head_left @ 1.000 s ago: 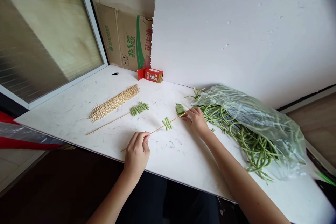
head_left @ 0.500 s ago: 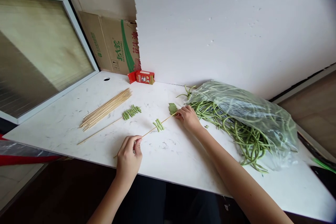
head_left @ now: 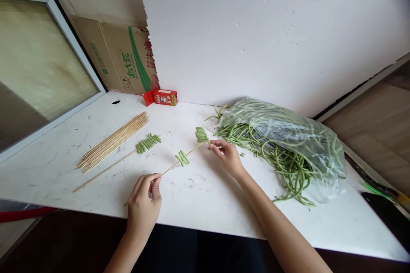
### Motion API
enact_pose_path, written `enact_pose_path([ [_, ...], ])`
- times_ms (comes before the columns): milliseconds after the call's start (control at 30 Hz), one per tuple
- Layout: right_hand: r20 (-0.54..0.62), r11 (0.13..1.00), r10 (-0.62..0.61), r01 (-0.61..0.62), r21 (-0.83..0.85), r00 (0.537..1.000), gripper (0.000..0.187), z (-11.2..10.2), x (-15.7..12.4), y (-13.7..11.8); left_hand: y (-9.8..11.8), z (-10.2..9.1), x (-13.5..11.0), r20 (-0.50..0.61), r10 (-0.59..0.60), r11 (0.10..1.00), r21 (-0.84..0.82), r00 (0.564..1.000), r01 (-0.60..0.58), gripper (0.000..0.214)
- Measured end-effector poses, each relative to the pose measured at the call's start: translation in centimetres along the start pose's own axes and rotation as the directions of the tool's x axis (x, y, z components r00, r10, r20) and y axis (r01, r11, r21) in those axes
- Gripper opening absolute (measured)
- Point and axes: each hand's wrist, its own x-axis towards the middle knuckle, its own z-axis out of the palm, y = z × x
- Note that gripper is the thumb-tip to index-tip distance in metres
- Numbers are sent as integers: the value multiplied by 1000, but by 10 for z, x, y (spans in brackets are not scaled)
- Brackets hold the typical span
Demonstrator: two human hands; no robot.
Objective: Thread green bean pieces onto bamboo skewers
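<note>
Head view, tabletop: my left hand is pinching a thin stick between thumb and fingers, the near end poking out behind. The stick is slanting up to the right above the white table, carrying a few bean pieces around its middle. My right hand is pinching a single piece just beside the stick's tip; whether the two are touching, I cannot tell.

Around these: cut beans are lying in a row beyond my right fingertips; a loaded stick is resting to the left, next to a stick bundle; long beans are spilling from a clear bag; a red box is lying at the back.

Hazards, as I am judging them: a fingertip prick — the point is sitting very near my right thumb and finger; a split piece, should the point be entering off-centre; a wavering or bowing stick — my left grip is sitting far back from the tip.
</note>
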Motion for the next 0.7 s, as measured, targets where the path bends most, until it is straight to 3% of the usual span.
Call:
enact_pose_path([
  [100,42,974,90,-97,205,995,37,2,0,-4,0,0,0,3,10,1000,0,1000,-10,11],
  [267,106,913,145,-175,369,984,39,6,-1,-2,1,0,0,19,4,1000,-12,1000,-4,12],
  [700,151,889,155,-205,409,976,38,12,-2,11,3,-1,3,30,41,999,-26,999,-40,11],
])
